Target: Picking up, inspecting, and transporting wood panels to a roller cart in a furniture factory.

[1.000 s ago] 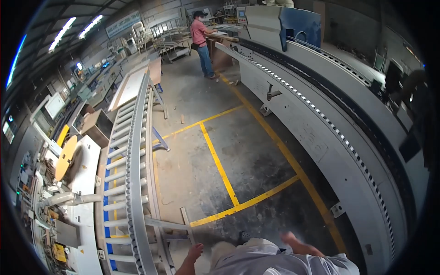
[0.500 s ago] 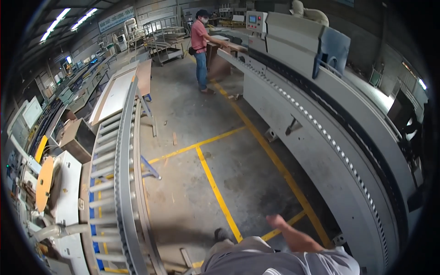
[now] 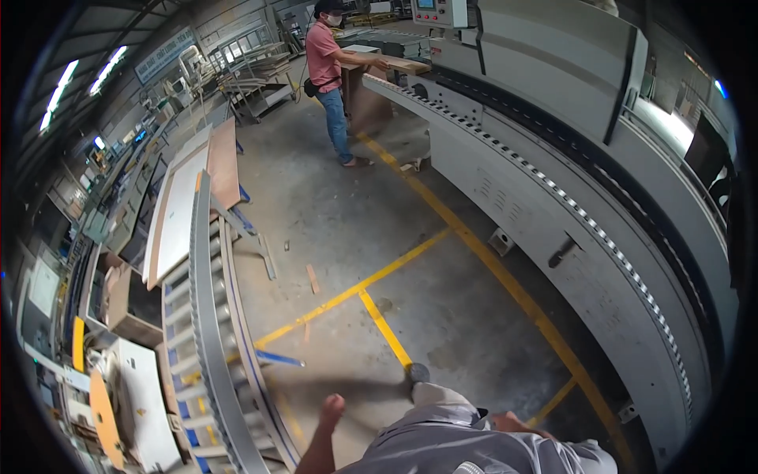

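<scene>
My left hand [image 3: 332, 411] is raised in front of me at the lower middle, beside the roller conveyor [image 3: 207, 347] but apart from it. Its fingers look curled in, with nothing seen in them. Close against my right side, my right hand [image 3: 509, 422] is partly covered by my grey shirt, and its fingers do not show clearly. It touches no machine. One of my shoes [image 3: 418, 372] is on the concrete floor, by a yellow painted line [image 3: 384, 325].
A long grey machine [image 3: 545, 229] with a toothed track runs along the right. At its far end a co-worker [image 3: 324, 67] in a pink shirt handles a board [image 3: 407, 66]. White and brown panels [image 3: 180, 201] lie past the conveyor. Wood scraps [image 3: 313, 278] are on the floor.
I have moved forward, so the co-worker, machine and panels look nearer. My left hand has swung into view, and my right hand has drawn back towards my body.
</scene>
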Tool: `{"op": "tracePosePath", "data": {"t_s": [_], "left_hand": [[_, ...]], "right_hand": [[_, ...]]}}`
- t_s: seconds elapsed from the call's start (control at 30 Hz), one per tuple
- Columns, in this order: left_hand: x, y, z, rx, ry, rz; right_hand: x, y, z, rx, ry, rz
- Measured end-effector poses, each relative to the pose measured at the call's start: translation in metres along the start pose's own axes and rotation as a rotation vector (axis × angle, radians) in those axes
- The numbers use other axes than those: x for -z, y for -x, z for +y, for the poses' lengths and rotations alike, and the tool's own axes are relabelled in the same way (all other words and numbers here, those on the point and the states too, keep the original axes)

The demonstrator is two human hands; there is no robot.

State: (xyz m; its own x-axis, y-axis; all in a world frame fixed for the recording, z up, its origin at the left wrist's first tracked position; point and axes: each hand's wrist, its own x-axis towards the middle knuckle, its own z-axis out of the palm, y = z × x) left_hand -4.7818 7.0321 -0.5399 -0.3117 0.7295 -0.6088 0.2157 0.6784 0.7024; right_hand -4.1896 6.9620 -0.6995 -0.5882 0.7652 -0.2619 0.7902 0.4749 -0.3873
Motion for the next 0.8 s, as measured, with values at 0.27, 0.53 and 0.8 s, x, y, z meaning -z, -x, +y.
{"op": "tracePosePath", "data": {"t_s": [0.27, 0.53, 0.8], "left_hand": [[0.044, -0.091, 0.037, 0.37, 0.414, 0.046], [0.169, -0.287, 0.021, 0.181, 0.675, -0.274], [0.305, -0.527, 0.203, 0.074, 0.109, -0.272]], "right_hand": [[0.234, -0.469, 0.031, -0.221, -0.783, 0.035], [0.427, -0.747, -0.051, -0.433, -0.69, 0.223], [0.316, -0.798, -0.032, -0.178, 0.049, -0.257]]}}
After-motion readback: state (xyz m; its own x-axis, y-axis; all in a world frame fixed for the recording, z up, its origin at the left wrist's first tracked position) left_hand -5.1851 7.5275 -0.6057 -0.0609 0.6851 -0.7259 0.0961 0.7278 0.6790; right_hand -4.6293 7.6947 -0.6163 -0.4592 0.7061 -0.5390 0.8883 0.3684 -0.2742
